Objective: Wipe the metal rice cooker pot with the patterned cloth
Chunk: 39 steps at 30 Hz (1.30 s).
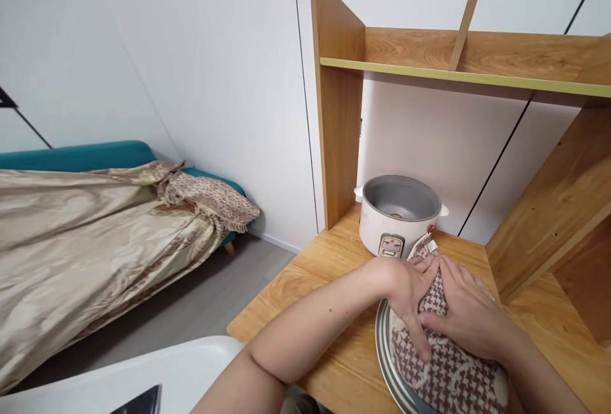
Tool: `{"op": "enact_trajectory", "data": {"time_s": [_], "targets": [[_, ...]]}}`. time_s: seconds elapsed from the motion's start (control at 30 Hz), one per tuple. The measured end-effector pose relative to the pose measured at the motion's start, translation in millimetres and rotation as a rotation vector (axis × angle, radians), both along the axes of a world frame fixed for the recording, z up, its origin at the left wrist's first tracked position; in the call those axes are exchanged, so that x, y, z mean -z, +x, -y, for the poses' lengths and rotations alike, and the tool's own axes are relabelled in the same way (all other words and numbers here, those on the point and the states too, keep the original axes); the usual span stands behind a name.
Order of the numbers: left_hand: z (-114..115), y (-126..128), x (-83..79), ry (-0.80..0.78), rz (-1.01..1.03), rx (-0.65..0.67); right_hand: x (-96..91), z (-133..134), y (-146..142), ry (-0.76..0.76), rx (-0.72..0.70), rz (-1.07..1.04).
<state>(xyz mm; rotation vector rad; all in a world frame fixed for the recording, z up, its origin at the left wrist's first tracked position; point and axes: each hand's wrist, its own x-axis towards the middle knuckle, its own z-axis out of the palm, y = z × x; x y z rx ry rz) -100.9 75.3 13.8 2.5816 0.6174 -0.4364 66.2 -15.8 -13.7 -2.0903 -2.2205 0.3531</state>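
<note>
Right now the wooden desk [334, 274] is carrying a round metal lid [382, 344] at its near edge, with a houndstooth cloth [443, 369] lying over it. Both hands are pressing on that cloth: the left hand [410, 293] is lying flat with fingers together and extended, the right hand [470, 312] just beside it, fingers slightly spread. Directly beyond the fingertips, the open white rice cooker [398, 217] is standing; its front label is too small to read.

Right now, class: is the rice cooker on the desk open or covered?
Open. The rice cooker has no lid on it; its grey inner pot is visible from above and looks empty.
</note>
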Motion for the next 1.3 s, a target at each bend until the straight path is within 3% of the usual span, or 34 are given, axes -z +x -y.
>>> {"op": "enact_trajectory", "data": {"time_s": [0.23, 0.47, 1.1, 1.2, 1.3], "targets": [[-6, -1, 12.7, -0.007, 0.070, 0.040, 0.7, -1, 17, -0.144, -0.090, -0.010], [-5, 1, 19.2, -0.002, 0.088, 0.029, 5.8, -2, 17, -0.064, -0.115, -0.009], [-4, 0, 17.6, 0.000, 0.108, 0.007, 11.8, -3, 19, -0.089, -0.092, 0.077], [-2, 0, 12.5, 0.023, 0.100, 0.009, 10.2, -3, 18, -0.109, -0.085, 0.086], [12, 0, 0.5, 0.151, 0.068, -0.005, 8.9, -3, 16, -0.121, -0.077, 0.089]]}}
